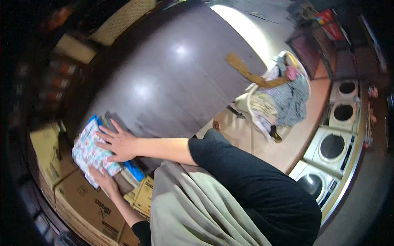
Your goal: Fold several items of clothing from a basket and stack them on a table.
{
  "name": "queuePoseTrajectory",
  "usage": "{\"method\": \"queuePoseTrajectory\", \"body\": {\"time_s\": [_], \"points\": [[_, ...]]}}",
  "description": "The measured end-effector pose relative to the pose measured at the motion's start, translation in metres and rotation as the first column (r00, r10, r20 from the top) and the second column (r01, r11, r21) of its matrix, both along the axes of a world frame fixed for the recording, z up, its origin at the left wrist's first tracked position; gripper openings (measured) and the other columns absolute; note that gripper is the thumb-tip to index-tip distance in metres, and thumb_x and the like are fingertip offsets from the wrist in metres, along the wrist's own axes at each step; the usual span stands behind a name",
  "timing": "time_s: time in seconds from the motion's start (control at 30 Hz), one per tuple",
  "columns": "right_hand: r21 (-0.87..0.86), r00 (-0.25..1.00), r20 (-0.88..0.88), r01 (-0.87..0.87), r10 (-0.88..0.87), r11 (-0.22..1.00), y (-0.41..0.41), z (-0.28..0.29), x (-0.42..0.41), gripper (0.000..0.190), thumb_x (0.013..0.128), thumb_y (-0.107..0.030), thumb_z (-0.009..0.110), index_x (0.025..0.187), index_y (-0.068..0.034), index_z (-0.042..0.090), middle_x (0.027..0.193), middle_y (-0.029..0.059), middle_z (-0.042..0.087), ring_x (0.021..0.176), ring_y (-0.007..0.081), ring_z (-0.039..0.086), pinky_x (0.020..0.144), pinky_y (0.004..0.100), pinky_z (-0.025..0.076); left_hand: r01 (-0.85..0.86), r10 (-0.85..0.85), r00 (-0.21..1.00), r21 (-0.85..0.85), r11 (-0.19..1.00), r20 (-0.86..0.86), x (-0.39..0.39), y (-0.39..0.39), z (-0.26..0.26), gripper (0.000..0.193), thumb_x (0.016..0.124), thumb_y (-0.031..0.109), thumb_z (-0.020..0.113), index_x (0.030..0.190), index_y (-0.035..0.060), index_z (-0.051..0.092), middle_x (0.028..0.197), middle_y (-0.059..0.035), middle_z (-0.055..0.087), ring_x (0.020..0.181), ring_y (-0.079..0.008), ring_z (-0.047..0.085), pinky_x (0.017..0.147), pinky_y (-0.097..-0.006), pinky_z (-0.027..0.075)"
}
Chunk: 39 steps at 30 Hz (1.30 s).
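Observation:
At the left end of a dark grey covered table (184, 80), a folded cloth with a multicoloured print (89, 143) lies on a stack of other folded fabrics, a blue one (134, 170) among them. My right hand (118, 143) rests on the print cloth with its fingers spread. Against the cloth's near lower edge lies my left hand (103, 180), palm down; whether it pinches any fabric cannot be told. At the table's right end, a brown strip of cloth (246, 72) trails from a white laundry basket (254, 113) heaped with clothes, including a grey-blue textured piece (287, 101).
Cardboard boxes (83, 196) stand at the left below the folded stack. Several white front-loading machines (332, 147) line the right side. A dark rack with a red item (329, 24) is at the upper right. Woven containers (123, 18) sit beyond the table.

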State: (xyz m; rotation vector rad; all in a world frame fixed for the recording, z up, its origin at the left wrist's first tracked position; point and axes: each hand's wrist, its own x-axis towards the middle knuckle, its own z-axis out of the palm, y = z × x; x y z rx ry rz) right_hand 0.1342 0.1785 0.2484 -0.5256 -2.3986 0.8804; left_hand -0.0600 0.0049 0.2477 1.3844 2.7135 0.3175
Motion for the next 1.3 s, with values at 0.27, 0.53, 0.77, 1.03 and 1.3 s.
{"method": "queuePoseTrajectory", "body": {"time_s": [0.27, 0.53, 0.77, 1.03, 1.3], "points": [[0.405, 0.286, 0.070, 0.867, -0.956, 0.289, 0.091, -0.018, 0.410, 0.061, 0.074, -0.032, 0.071, 0.124, -0.003, 0.050, 0.135, 0.0190, 0.044, 0.130, 0.0396, 0.033, 0.107, 0.0523, 0.026, -0.046, 0.046, 0.995, 0.003, 0.999, -0.086, -0.033, 0.015, -0.006, 0.077, 0.092, 0.050, 0.050, 0.149, 0.0082, 0.020, 0.154, -0.0177, 0.018, 0.142, -0.0402, 0.012, 0.110, -0.0552, 0.015], [0.353, -0.103, 0.813, 0.870, -0.574, 0.344, -0.071, -0.065, 0.707, 0.062, 0.072, -0.014, 0.065, 0.130, -0.009, 0.045, 0.140, 0.0218, 0.036, 0.132, 0.0374, 0.031, 0.104, 0.0528, 0.030, 0.235, -0.196, 0.933, 0.099, 0.967, -0.301, 0.144, 0.118, 0.009, 0.080, 0.087, 0.049, 0.057, 0.150, 0.0170, 0.019, 0.156, -0.0125, 0.012, 0.142, -0.0410, 0.007, 0.105, -0.0690, 0.010], [-0.039, 0.057, -0.087, 0.997, -0.995, 0.060, -0.041, 0.063, 0.645, 0.018, 0.073, -0.004, 0.055, 0.090, 0.002, 0.056, 0.080, 0.0197, 0.063, 0.069, 0.0296, 0.063, 0.064, 0.0395, 0.048, 0.605, -0.694, 0.681, 0.356, 0.713, 0.233, 0.362, 0.184, 0.045, 0.079, 0.078, 0.026, 0.073, 0.144, 0.0106, 0.032, 0.149, -0.0175, 0.032, 0.137, -0.0372, 0.027, 0.112, -0.0483, 0.022], [0.105, 0.658, -0.493, 0.694, -0.569, 0.712, -0.050, 0.178, 0.454, 0.021, 0.072, -0.003, 0.064, 0.090, 0.002, 0.056, 0.083, 0.0159, 0.055, 0.073, 0.0298, 0.057, 0.065, 0.0361, 0.048, 0.661, -0.707, -0.196, 0.624, 0.416, 0.679, 0.544, 0.168, 0.105, 0.076, 0.080, 0.030, 0.072, 0.143, 0.0102, 0.034, 0.140, -0.0141, 0.044, 0.127, -0.0305, 0.044, 0.106, -0.0434, 0.035], [0.239, 0.757, 0.064, 0.621, -0.650, 0.746, -0.022, 0.112, 0.461, 0.102, 0.072, -0.032, 0.075, 0.149, -0.008, 0.013, 0.154, 0.0238, 0.004, 0.142, 0.0423, 0.004, 0.113, 0.0589, 0.001, -0.439, -0.628, -0.434, 0.457, 0.773, 0.645, 0.415, 0.238, 0.166, 0.054, 0.091, 0.040, 0.052, 0.131, 0.0056, 0.049, 0.129, -0.0121, 0.054, 0.120, -0.0290, 0.049, 0.103, -0.0410, 0.040]]}}
